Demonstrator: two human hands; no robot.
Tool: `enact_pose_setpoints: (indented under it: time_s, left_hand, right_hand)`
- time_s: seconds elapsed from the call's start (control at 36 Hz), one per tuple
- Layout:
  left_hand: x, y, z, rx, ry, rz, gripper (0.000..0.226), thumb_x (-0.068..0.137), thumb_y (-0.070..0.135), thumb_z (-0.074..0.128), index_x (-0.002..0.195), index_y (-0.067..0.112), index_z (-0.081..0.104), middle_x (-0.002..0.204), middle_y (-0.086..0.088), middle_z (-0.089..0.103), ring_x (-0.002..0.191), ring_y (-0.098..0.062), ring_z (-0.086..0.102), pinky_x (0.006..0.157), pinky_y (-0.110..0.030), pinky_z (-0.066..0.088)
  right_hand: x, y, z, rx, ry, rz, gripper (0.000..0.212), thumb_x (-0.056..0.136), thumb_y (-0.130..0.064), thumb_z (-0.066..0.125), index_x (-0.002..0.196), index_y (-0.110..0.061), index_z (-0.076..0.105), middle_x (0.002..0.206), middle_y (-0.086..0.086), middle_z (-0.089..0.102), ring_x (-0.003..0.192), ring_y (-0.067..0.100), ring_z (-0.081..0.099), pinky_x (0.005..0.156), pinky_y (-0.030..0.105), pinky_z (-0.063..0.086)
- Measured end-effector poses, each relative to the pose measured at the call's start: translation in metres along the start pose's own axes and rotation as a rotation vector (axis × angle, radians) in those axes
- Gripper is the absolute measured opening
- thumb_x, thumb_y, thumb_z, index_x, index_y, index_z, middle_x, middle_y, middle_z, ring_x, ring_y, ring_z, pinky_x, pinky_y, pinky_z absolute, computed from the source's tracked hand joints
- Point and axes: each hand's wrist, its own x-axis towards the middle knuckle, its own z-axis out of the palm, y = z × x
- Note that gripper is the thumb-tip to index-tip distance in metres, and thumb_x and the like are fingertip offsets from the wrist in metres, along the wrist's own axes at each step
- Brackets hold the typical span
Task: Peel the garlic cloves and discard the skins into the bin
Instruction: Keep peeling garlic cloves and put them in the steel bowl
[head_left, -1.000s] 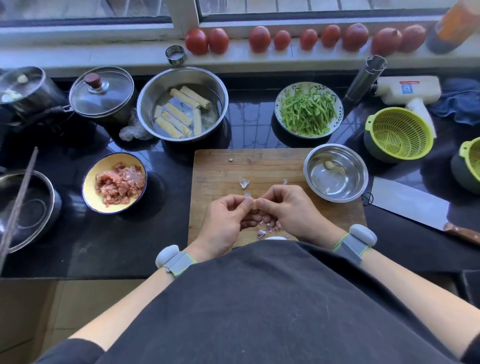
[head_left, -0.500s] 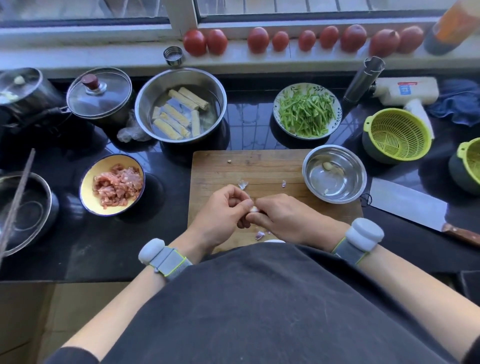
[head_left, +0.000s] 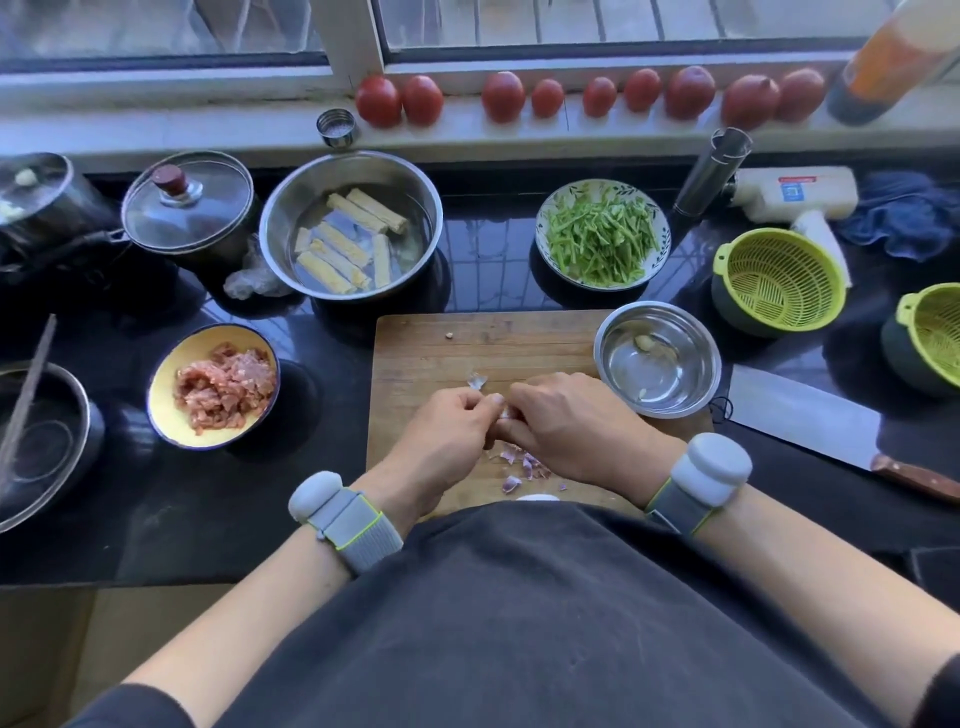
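Wooden cutting board (head_left: 441, 348): left hand (head_left: 441, 431) and right hand (head_left: 566, 421) pinch garlic clove (head_left: 505, 413) at near edge. Peeling underway. Purple skins (head_left: 522, 467) beneath; next, strip remainder, then bin, unseen.

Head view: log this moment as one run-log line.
step: peeling | left hand: pinches garlic clove | right hand: pinches same clove | skins: loose on cutting board | bin: not in view

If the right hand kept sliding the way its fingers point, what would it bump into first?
The right hand points leftward, so it would probably meet the left hand first; both already pinch the garlic clove between them.
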Motion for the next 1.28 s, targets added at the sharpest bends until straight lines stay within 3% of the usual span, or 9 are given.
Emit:
enact_pose_setpoints:
  time_s: [0.22, 0.31, 0.42, 0.69, 0.81, 0.94, 1.03, 1.14, 1.28]
  left_hand:
    - [-0.005, -0.004, 0.004, -0.142, 0.072, 0.044, 0.039, 0.102, 0.026, 0.056, 0.067, 0.011, 0.062, 0.058, 0.005, 0.061, 0.050, -0.005, 0.046, 0.056, -0.021, 0.038]
    - [-0.007, -0.008, 0.005, -0.160, 0.105, 0.013, 0.038, 0.101, 0.027, 0.057, 0.070, 0.006, 0.065, 0.062, -0.002, 0.062, 0.053, -0.009, 0.048, 0.057, -0.024, 0.040]
    - [-0.009, -0.010, 0.011, -0.228, 0.130, -0.012, 0.035, 0.101, 0.021, 0.058, 0.068, 0.011, 0.063, 0.058, 0.000, 0.059, 0.045, -0.002, 0.047, 0.045, -0.013, 0.037]
    - [-0.008, -0.011, 0.014, -0.326, 0.125, -0.058, 0.034, 0.101, 0.021, 0.058, 0.071, 0.007, 0.067, 0.062, -0.007, 0.060, 0.051, -0.012, 0.048, 0.050, -0.022, 0.041]
    - [-0.007, -0.010, 0.014, -0.443, 0.136, -0.079, 0.033, 0.100, 0.021, 0.059, 0.073, 0.005, 0.068, 0.063, -0.009, 0.059, 0.056, -0.018, 0.049, 0.053, -0.025, 0.043]
    - [-0.011, -0.009, 0.010, -0.586, 0.149, -0.037, 0.026, 0.097, 0.022, 0.064, 0.089, -0.002, 0.072, 0.072, -0.007, 0.068, 0.061, -0.013, 0.057, 0.058, -0.023, 0.050]
    - [-0.013, -0.009, 0.004, -0.679, 0.111, -0.019, 0.021, 0.098, 0.020, 0.062, 0.089, 0.003, 0.073, 0.074, -0.006, 0.069, 0.066, -0.014, 0.061, 0.066, -0.025, 0.054]
    - [-0.015, -0.012, 0.002, -0.713, 0.105, 0.005, 0.019, 0.098, 0.015, 0.061, 0.094, 0.003, 0.074, 0.082, -0.010, 0.071, 0.075, -0.017, 0.065, 0.072, -0.025, 0.058]
    - [-0.016, -0.013, 0.003, -0.718, 0.106, 0.037, 0.015, 0.096, 0.011, 0.064, 0.094, 0.001, 0.075, 0.087, -0.015, 0.071, 0.080, -0.021, 0.066, 0.076, -0.027, 0.059]
  right_hand:
    - [0.002, 0.001, 0.011, 0.176, 0.071, -0.049, 0.042, 0.100, -0.046, 0.052, 0.078, -0.017, 0.073, 0.062, -0.003, 0.062, 0.059, 0.021, 0.055, 0.058, 0.037, 0.045]
    - [0.000, -0.001, 0.017, 0.276, 0.150, -0.076, 0.038, 0.097, -0.031, 0.064, 0.063, -0.017, 0.061, 0.052, -0.013, 0.042, 0.052, 0.012, 0.041, 0.049, 0.021, 0.031]
    - [-0.004, -0.001, 0.021, 0.301, 0.220, -0.076, 0.049, 0.095, -0.026, 0.068, 0.059, -0.032, 0.034, 0.048, -0.013, 0.032, 0.051, 0.014, 0.035, 0.050, 0.024, 0.028]
    - [-0.009, -0.001, 0.034, 0.344, 0.338, -0.076, 0.047, 0.094, -0.023, 0.065, 0.056, -0.022, 0.038, 0.051, -0.010, 0.032, 0.050, 0.015, 0.030, 0.050, 0.025, 0.026]
    - [-0.008, -0.006, 0.038, 0.320, 0.384, -0.066, 0.039, 0.095, -0.024, 0.059, 0.059, -0.017, 0.046, 0.055, -0.010, 0.036, 0.051, 0.015, 0.033, 0.048, 0.030, 0.032]
    - [-0.005, -0.007, 0.035, 0.591, 0.274, 0.151, 0.029, 0.099, -0.020, 0.057, 0.073, -0.008, 0.061, 0.060, -0.001, 0.056, 0.056, 0.014, 0.051, 0.056, 0.031, 0.044]
    - [-0.004, -0.010, 0.026, 0.808, 0.240, 0.294, 0.016, 0.098, -0.011, 0.061, 0.085, -0.011, 0.070, 0.063, -0.002, 0.064, 0.058, 0.012, 0.065, 0.061, 0.027, 0.055]
    - [-0.008, -0.012, 0.015, 1.019, 0.257, 0.369, 0.013, 0.093, -0.010, 0.067, 0.084, -0.018, 0.073, 0.070, 0.005, 0.072, 0.068, 0.022, 0.072, 0.066, 0.041, 0.063]
    - [-0.012, -0.018, 0.012, 0.976, 0.273, 0.378, 0.012, 0.090, -0.010, 0.070, 0.084, -0.020, 0.073, 0.071, 0.004, 0.073, 0.067, 0.021, 0.072, 0.067, 0.044, 0.063]
